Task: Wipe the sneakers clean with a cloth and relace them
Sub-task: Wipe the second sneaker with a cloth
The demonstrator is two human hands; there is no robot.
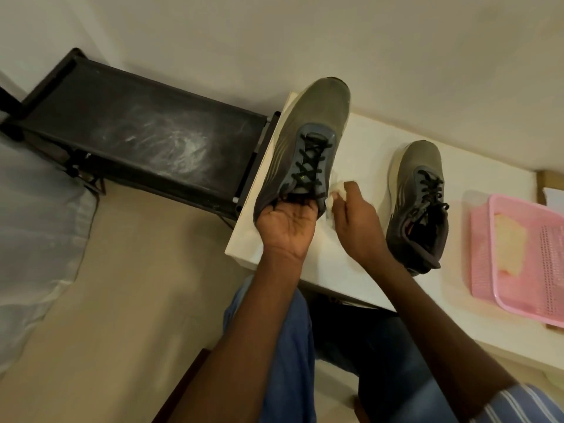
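The left hand (287,222) grips one sneaker (305,141) by the heel, above the bench (360,141). The right hand (355,221) pinches a cloth (337,195) against its side. The other sneaker (419,203) sits on the bench.

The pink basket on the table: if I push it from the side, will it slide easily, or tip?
The pink basket looks like thin perforated plastic, so it is probably light and would slide on the smooth white table. It is low and wide, so tipping seems unlikely. Its thin walls may flex a little. It holds only something pale and flat, which likely adds little weight.
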